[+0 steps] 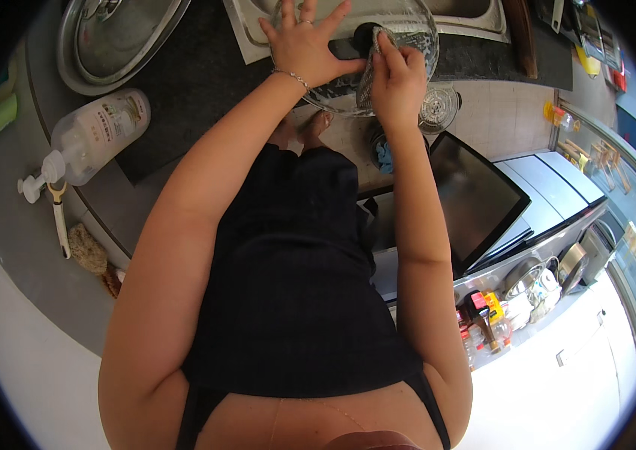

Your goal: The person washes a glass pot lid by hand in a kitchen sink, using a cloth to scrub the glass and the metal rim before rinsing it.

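A clear round lid (427, 64), probably glass, with a dark knob or disc near its middle and whitish suds on it, is tilted over the front edge of the sink. My left hand (309, 48) lies with fingers spread against the lid's left part, its thumb pointing right. Pinched in my right hand (399, 79) is a grey mesh scrubbing cloth (367, 84), which touches the lid's right part. The sink (467, 25) is stainless steel and partly hidden behind the lid and hands.
On the dark counter (200, 73), a large metal lid or pan (121, 39) stands at upper left. Below it lie a pump bottle (101, 132), a white-handled peeler (59, 219) and a brown scrubber (87, 247). A wooden board (520, 39) is right of the sink.
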Tool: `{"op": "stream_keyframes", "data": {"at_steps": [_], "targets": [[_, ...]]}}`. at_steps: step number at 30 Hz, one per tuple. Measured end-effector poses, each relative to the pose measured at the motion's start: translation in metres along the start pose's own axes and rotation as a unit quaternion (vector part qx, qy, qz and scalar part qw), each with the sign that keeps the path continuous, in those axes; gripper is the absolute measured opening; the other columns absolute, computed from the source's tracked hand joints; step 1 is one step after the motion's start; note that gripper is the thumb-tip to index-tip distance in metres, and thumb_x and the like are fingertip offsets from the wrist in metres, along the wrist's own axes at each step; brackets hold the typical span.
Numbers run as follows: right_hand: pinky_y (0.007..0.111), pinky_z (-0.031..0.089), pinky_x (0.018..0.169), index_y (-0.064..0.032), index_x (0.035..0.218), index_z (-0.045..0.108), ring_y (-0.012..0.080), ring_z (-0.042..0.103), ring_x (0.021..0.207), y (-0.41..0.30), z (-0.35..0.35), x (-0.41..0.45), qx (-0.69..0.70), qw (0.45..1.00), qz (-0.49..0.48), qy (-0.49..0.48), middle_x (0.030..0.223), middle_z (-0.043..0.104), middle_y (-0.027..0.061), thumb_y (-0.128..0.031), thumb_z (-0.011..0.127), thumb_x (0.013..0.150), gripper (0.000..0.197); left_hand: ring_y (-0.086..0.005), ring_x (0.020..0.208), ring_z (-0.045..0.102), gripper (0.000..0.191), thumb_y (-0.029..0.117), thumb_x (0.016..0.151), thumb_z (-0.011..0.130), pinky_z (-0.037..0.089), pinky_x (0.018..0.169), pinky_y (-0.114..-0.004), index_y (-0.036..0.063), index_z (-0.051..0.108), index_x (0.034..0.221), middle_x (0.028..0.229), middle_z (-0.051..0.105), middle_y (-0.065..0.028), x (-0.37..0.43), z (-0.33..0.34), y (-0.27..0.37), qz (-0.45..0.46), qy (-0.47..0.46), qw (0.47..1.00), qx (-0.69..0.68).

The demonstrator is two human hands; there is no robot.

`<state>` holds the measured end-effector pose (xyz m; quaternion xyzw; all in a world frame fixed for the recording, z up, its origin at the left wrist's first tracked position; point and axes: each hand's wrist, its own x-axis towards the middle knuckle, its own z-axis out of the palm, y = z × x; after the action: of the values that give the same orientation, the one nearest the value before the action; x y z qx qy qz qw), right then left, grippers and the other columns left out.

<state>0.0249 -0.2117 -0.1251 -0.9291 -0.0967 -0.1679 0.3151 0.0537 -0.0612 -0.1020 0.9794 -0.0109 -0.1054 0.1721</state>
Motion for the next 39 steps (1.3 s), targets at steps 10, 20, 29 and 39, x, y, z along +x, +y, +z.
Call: {"op": "stream_keyframes", "data": {"at_steps": [10, 20, 29, 39], "targets": [[0.04, 0.042, 0.064, -0.0123, 0.1, 0.064, 0.0323, 0.052, 0.077, 0.0, -0.009, 0.0, -0.11, 0.992, -0.05, -0.027, 0.086, 0.052, 0.0134, -0.004, 0.06, 0.068, 0.033, -0.0406, 0.13, 0.011, 0.088, 0.061, 0.056, 0.067, 0.012, 0.1, -0.06, 0.0241, 0.04, 0.131, 0.142, 0.021, -0.0168, -0.005, -0.001, 0.0, 0.017, 0.002, 0.999, -0.035], [0.039, 0.043, 0.066, -0.0114, 0.098, 0.065, 0.0305, 0.052, 0.075, -0.002, -0.011, 0.006, -0.076, 0.993, -0.061, -0.06, 0.087, 0.053, 0.0112, 0.0, 0.059, 0.068, 0.033, -0.0407, 0.131, 0.01, 0.089, 0.063, 0.056, 0.066, 0.012, 0.1, -0.061, 0.0246, 0.04, 0.131, 0.142, 0.021, -0.0166, -0.005, 0.009, -0.001, 0.044, 0.037, 0.997, -0.056], [0.032, 0.046, 0.062, -0.0065, 0.098, 0.064, 0.0256, 0.056, 0.072, 0.032, -0.034, 0.037, 0.097, 0.992, 0.043, -0.06, 0.087, 0.056, 0.0129, -0.012, 0.061, 0.079, 0.02, -0.0403, 0.13, 0.011, 0.089, 0.062, 0.055, 0.067, 0.014, 0.1, -0.06, 0.025, 0.04, 0.132, 0.142, 0.019, -0.0155, -0.001, 0.007, -0.005, 0.049, 0.04, 0.997, -0.049], [0.043, 0.049, 0.064, -0.0016, 0.088, 0.049, 0.0387, 0.059, 0.078, -0.012, -0.007, 0.044, -0.188, 0.946, 0.081, -0.253, 0.09, 0.058, 0.0214, -0.04, 0.045, 0.087, 0.039, -0.04, 0.13, 0.013, 0.09, 0.051, 0.054, 0.072, 0.016, 0.099, -0.06, 0.0268, 0.036, 0.133, 0.142, 0.02, -0.0146, -0.002, 0.021, -0.002, 0.044, 0.064, 0.997, -0.002]]}}
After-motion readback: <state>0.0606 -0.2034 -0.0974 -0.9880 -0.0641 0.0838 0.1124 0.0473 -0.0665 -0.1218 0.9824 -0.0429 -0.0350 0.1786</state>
